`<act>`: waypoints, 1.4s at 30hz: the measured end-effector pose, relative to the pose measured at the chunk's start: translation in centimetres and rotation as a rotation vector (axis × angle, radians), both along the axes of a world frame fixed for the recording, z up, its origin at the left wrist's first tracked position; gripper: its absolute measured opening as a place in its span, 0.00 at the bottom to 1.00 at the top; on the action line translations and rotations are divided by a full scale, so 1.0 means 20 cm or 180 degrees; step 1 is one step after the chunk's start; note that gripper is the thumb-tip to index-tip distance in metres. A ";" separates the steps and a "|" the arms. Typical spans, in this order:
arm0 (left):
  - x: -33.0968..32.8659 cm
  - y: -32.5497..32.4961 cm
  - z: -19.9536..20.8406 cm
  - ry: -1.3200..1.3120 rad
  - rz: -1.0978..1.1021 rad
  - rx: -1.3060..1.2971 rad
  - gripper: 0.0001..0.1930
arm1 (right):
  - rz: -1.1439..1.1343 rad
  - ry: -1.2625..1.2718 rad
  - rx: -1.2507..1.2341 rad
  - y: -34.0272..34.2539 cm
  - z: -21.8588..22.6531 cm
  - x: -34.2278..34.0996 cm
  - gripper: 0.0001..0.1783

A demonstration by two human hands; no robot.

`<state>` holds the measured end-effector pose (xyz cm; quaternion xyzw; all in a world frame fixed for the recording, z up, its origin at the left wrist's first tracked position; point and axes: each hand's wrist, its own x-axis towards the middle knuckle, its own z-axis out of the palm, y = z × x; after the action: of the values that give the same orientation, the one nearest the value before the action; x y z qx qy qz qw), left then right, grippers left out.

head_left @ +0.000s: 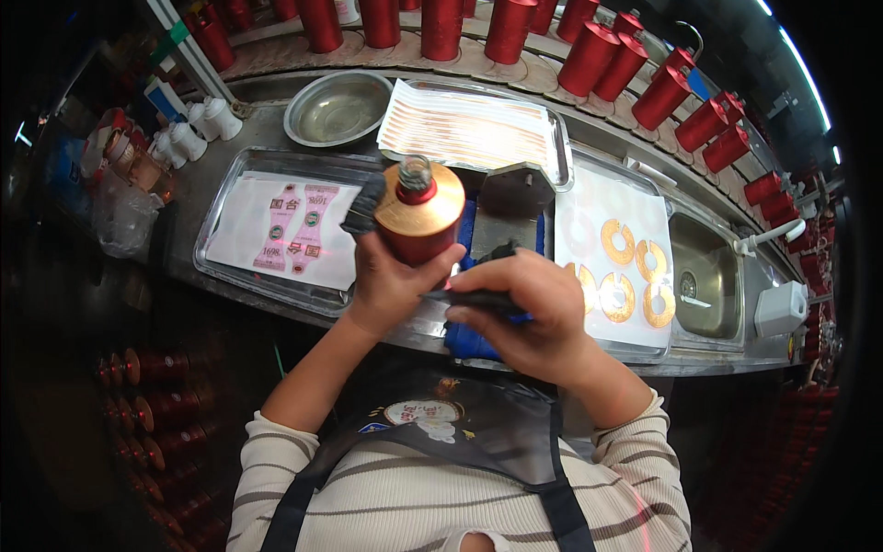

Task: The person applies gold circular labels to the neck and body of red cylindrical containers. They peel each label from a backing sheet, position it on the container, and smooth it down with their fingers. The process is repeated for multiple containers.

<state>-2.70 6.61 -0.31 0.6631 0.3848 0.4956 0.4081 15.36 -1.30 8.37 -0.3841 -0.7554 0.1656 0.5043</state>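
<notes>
My left hand is wrapped round a red bottle with a gold shoulder and a clear glass neck. The bottle is held up over the counter's front edge, its neck tilted away from me. Dark covers sit on the left fingertips beside the gold shoulder. Close to the bottle's lower end is my right hand, its fingers bent together, also with dark material at the tips. Whatever it pinches is hidden. Behind both hands stands a metal stand with blue sides.
On the left, a metal tray holds pink labels. A metal bowl and striped label strips lie behind. Gold C-shaped stickers lie on a white sheet at right, by a sink. Red bottles line a conveyor.
</notes>
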 end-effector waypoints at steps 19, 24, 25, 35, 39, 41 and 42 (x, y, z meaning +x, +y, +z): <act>0.43 -0.13 0.17 0.0452 -0.1348 -0.1476 0.35 | -0.0717 0.1378 -0.2940 -0.30 -0.43 0.35 0.46; 0.44 -0.09 0.16 0.0585 -0.1170 -0.1381 0.35 | -0.0659 0.1197 -0.2906 -0.24 -0.43 0.38 0.46; 0.45 -0.08 0.17 0.0567 -0.1128 -0.1411 0.35 | -0.0675 0.1185 -0.2993 -0.22 -0.42 0.39 0.46; 0.48 -0.03 0.18 0.1184 -0.0811 -0.0701 0.33 | -0.0676 0.1567 -0.2937 -0.15 -0.53 0.41 0.48; 0.48 -0.02 0.14 0.1563 -0.0675 0.0123 0.27 | -0.0766 0.1529 -0.3136 -0.15 -0.48 0.42 0.49; 0.49 -0.02 0.16 0.1867 -0.0702 0.0395 0.25 | -0.0911 0.1386 -0.3086 -0.15 -0.47 0.42 0.52; 0.49 -0.03 0.16 0.2030 -0.0682 0.0645 0.25 | -0.1031 0.1299 -0.2866 -0.14 -0.47 0.42 0.54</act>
<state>7.18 6.08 2.99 0.8584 0.3699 0.2536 0.2492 23.85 -4.17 -0.94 -0.6349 -0.4265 0.4655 0.4453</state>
